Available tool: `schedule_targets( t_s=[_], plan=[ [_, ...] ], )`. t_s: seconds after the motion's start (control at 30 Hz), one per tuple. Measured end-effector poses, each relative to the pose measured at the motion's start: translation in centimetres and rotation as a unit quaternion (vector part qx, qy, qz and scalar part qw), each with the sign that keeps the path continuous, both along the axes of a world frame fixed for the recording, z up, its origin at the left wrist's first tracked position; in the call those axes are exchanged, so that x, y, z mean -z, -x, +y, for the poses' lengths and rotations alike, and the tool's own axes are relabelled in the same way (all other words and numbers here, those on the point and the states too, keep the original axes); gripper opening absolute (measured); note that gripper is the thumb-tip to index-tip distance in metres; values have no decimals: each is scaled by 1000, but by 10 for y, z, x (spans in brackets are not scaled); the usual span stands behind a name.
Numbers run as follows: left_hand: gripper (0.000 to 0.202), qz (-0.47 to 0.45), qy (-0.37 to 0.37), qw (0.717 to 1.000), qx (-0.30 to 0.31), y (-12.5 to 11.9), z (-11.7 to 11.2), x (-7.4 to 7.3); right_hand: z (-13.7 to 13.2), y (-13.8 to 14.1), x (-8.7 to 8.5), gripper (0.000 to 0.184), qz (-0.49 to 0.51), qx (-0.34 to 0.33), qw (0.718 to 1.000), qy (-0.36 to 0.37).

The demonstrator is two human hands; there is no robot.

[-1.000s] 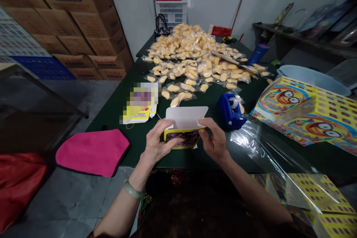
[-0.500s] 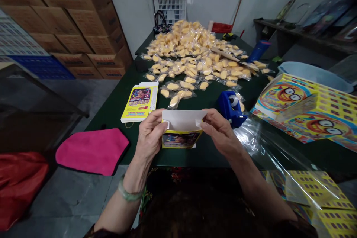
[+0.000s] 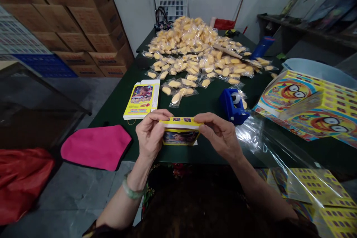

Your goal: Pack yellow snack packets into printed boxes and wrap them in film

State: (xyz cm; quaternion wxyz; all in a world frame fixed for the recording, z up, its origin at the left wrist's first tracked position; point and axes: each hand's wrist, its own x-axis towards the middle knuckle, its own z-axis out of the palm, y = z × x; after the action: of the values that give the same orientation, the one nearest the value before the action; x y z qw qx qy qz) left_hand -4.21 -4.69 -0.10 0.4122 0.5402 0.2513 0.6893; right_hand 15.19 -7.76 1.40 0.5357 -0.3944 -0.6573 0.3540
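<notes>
Between my two hands is a small yellow cardboard box, held near the table's front edge. Its top flap is bent over toward me, not quite flat against the printed front. My left hand pinches the flap and the box at the left end. At the right end, my right hand grips it in the same way, thumb in front and fingers on top. A second yellow box lies face up on the table, beyond my left hand. To the right stands a blue tape dispenser with a roll in it.
Behind lies a heap of wrapped yellow pieces on the dark green table. Printed display cartons and a light blue basin stand at right, clear plastic sheet before them. A pink cloth item is at left.
The box's raised white top flap has been folded down toward me, so its printed yellow outer face now shows. Both hands have kept hold of the box's ends.
</notes>
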Motion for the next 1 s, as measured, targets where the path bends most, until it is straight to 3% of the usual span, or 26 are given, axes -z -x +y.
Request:
schedule_targets(
  t_s=[0.13,0.27,0.47,0.6,0.8,1.0],
  plan=[
    [9,130,2,991,27,14,-2,-11,0,6,5,14,-33,26,999,-3],
    [10,175,-33,984,9,19,-1,-14,-1,12,10,15,-58,84,992,-79],
    [7,77,7,997,-7,3,-4,4,-4,21,4,13,-88,126,979,-131],
    [11,45,41,998,-7,0,-5,5,-4,24,2,14,-101,146,970,-164],
    [9,22,20,998,57,8,0,6,-1,25,18,27,-124,148,949,-249],
    [14,18,-40,997,67,8,0,19,5,22,37,25,-86,135,939,-303]
  ],
)
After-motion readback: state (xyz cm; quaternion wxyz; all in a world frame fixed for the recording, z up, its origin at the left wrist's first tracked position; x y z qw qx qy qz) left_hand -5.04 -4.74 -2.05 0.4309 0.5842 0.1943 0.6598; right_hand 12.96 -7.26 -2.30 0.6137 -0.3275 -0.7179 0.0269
